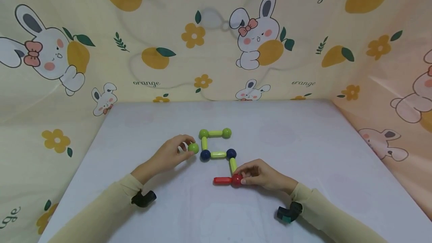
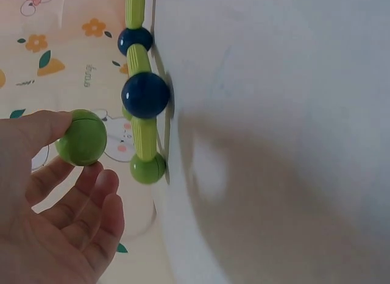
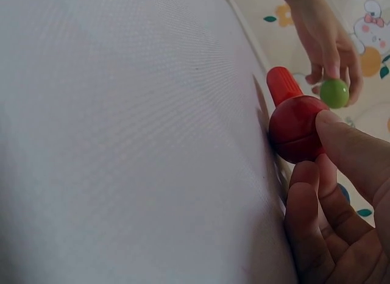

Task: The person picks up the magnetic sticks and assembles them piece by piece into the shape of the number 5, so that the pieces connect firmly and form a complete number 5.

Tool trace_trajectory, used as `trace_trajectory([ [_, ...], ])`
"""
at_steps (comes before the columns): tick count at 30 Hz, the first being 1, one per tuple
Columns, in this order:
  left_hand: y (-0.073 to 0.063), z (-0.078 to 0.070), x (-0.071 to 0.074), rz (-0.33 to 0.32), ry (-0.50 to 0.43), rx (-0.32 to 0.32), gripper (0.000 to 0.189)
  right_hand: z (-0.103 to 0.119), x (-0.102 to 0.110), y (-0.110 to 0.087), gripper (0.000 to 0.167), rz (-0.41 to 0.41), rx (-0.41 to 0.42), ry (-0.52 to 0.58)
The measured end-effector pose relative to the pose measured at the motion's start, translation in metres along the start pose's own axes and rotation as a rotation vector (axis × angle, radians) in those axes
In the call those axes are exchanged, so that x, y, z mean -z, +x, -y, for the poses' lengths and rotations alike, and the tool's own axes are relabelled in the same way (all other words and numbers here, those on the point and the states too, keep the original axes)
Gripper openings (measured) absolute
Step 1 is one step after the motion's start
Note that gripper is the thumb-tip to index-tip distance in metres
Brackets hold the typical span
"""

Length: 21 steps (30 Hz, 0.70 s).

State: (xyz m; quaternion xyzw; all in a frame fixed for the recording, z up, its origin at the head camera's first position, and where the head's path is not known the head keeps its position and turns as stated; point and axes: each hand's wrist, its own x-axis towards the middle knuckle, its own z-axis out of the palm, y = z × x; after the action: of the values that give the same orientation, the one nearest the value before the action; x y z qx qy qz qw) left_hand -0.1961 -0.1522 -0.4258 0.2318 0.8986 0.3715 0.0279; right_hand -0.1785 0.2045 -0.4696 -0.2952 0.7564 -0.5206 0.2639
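My left hand pinches a loose green ball between thumb and fingers, raised off the table left of a ball-and-stick shape. In my right hand a red ball is pinched at the near end of that shape. A red stick points left from the red ball. From it a yellow-green stick runs up to a dark blue ball. A level stick links this to another blue ball. Beyond stand two green balls joined by a stick.
The white table carries the shape near its middle. Behind it and at both sides hangs a cloth printed with rabbits and oranges. Dark bands with small devices sit on both wrists.
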Motion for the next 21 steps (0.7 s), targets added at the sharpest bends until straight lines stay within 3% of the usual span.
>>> trace_trajectory([
  [10, -0.01, -0.008, -0.011, 0.036, -0.001, -0.069, 0.034, -0.004, 0.0, 0.0, 0.033, 0.0, 0.003, -0.011],
  [21, -0.015, -0.014, -0.021, 0.105, 0.009, -0.086, 0.033, -0.001, 0.0, -0.001, 0.033, -0.006, 0.005, -0.006],
])
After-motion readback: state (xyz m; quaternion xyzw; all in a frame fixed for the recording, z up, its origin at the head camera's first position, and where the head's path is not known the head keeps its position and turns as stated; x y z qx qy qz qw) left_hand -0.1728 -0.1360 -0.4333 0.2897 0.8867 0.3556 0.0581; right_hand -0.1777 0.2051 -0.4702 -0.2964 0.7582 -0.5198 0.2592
